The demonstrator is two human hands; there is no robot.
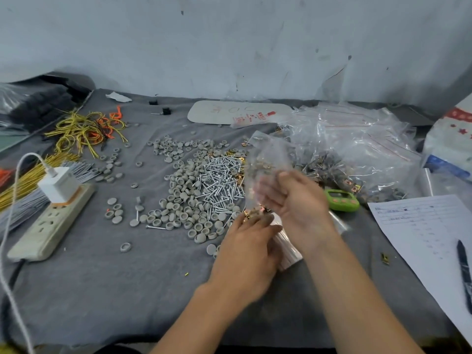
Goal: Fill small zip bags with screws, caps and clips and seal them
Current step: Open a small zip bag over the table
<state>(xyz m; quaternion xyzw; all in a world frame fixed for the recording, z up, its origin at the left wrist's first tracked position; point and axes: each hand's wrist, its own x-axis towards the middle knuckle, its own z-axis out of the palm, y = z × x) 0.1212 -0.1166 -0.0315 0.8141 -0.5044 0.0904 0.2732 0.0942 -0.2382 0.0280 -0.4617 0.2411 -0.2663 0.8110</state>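
My right hand (297, 200) holds a small clear zip bag (268, 159) upright above the table, blurred by motion; grey and brassy parts show inside it. My left hand (249, 247) rests lower, fingers over a stack of empty zip bags (288, 247) and touching brass clips (251, 213). A heap of grey caps (178, 200) lies left of a pile of silver screws (222, 180). Filled bags are piled at the right (357, 149).
A white power strip (48, 226) with a charger (60, 185) lies at left, beside yellow and grey wire ties (81, 131). A green timer (342, 199), a paper sheet (431, 233) and a pen (464, 272) lie at right. A grey cloth (102, 290) covers the table.
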